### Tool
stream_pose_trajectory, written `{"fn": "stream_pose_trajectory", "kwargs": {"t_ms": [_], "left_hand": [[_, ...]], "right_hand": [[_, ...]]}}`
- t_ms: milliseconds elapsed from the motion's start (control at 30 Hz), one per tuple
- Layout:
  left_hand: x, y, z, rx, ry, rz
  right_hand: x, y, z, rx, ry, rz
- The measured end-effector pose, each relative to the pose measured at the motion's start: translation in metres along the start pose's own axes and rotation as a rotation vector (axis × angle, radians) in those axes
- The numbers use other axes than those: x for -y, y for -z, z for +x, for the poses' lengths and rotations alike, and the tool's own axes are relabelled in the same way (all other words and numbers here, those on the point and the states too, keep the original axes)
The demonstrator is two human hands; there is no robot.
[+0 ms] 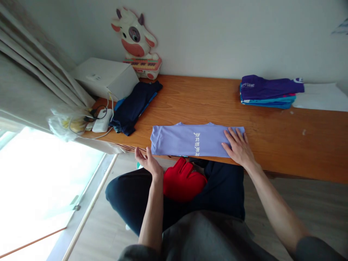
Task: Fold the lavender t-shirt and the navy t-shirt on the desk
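Observation:
A lavender garment (179,140) with white lettering lies folded into a long strip along the front edge of the wooden table. My right hand (238,148) rests flat on its right end, fingers spread. Just off the garment's left end, beside the table edge, my left hand (148,162) is raised with its fingers apart and nothing in it.
Dark folded clothes (136,105) lie at the left, near a white box (108,78), a power strip (102,120) and a plastic bag (67,125). A cow toy (138,43) stands behind. Purple and blue folded clothes (269,90) and white paper (320,96) are back right.

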State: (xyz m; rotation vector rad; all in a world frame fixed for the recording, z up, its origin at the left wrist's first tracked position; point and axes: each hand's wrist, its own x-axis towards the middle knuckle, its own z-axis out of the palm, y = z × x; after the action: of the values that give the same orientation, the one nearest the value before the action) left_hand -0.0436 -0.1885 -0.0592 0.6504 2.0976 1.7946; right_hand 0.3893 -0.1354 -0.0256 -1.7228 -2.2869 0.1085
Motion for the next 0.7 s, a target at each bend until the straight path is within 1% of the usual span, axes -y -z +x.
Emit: {"fn": "stream_pose_trajectory", "kwargs": {"t_ms": [33, 67, 100, 167, 267, 367, 433, 533, 633, 700], "left_hand": [[0.004, 0.000, -0.010, -0.030, 0.139, -0.117], [0.007, -0.001, -0.020, -0.027, 0.267, -0.209], [0.009, -0.004, -0.029, 0.003, 0.369, -0.278], [0.007, -0.013, -0.042, 0.092, 0.485, -0.355], [-0.002, -0.030, -0.048, 0.220, 0.548, -0.407], [-0.010, -0.041, -0.045, 0.256, 0.531, -0.412], [-0.011, -0.042, -0.043, 0.259, 0.509, -0.388], [-0.010, -0.038, -0.043, 0.270, 0.512, -0.360], [-0.008, -0.034, -0.042, 0.247, 0.551, -0.376], [-0.009, -0.031, -0.040, 0.243, 0.597, -0.423]], "right_hand": [[0.001, 0.000, 0.001, -0.007, -0.005, 0.006], [0.002, 0.000, 0.001, -0.012, -0.010, 0.011], [0.002, 0.000, 0.001, -0.018, -0.014, 0.015], [0.003, 0.001, 0.002, -0.026, -0.018, 0.018], [0.005, 0.002, 0.001, -0.035, -0.016, 0.023], [0.008, 0.004, 0.000, -0.081, -0.039, 0.032], [0.011, 0.005, 0.000, -0.131, -0.059, 0.039], [0.013, 0.009, -0.002, -0.183, -0.079, 0.050], [0.020, 0.016, -0.007, -0.229, -0.095, 0.087], [0.032, 0.023, -0.013, -0.270, -0.121, 0.160]]}}
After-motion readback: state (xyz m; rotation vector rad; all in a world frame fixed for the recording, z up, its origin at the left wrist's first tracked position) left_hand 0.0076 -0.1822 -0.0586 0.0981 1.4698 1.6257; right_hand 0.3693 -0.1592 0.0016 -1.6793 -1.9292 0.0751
